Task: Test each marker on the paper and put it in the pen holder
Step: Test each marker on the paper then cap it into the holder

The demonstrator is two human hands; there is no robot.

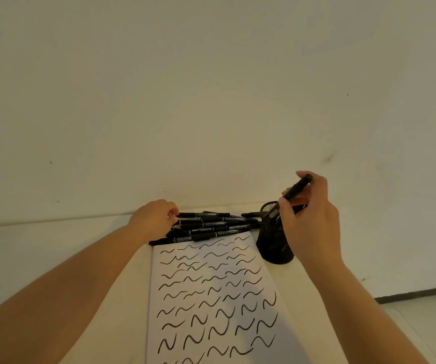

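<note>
Nearest to the person, between the two forearms, lies the paper point(211, 298) – one white sheet, covered almost fully with short black wavy test strokes. There are many of them, too many to count surely.

A little farther, the right hand point(308, 219) is curled around one black marker point(294, 191) and holds it tilted, the lower end pointing down into the pen holder point(273, 245). This holder is one black mesh cup, standing just beside the right top corner of the paper, under the right hand. I judge that the step in hand is the putting away of a tested marker: it seems to be entering the cup, but how deep it is I cannot tell, because the hand hides the opening. How many markers already stand inside is also hidden.

On the other side, the left hand point(156, 218) rests at the left end of the pile of markers point(211, 227), which lies along the top edge of the paper. Its fingers are curled, and they seem to pinch the end of one marker – the frame does not show it clearly. I count about seven in the pile; they overlap, so this is not exact.

The next move probably calls for releasing the marker into the cup and then uncapping a new one.
</note>
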